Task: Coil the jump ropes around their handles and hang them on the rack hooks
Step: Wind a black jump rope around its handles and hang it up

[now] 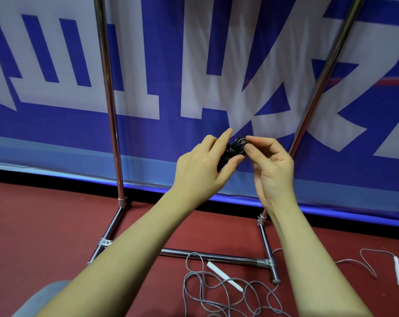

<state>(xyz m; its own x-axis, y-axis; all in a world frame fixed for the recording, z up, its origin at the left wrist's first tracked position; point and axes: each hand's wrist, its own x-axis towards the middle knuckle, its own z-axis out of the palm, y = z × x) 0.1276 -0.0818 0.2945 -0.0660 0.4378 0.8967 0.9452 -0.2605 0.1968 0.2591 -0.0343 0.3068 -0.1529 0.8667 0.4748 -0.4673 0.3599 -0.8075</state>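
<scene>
Raised in front of the chest, between the two chrome uprights of the clothes rack (111, 124): a black jump rope bundle (234, 149), already wound tight on its handles, held high probably so that the last turn can be seen and secured before hanging; left hand (200, 165) wrapped round the bundle from the side, thumb under and fingers over, a steadying grip that keeps the coils from springing loose; right hand (270, 165) pinching the top loop of the same bundle between thumb and forefinger, apparently tucking or tightening the free end; both grips clamped on the rope, neither slack. No hooks visible here, the rack's top bar lying out of view above; hanging not yet done by the look of it.

Down on the red floor (45, 236), beside the rack's base rail: a grey jump rope (216, 291) sprawled in loose loops with one white handle (223, 276) among them and the other white handle (398, 273) flung well off to the right; left uncoiled, presumably next in line. Behind everything, a blue and white banner (57, 65) stretched along the wall.
</scene>
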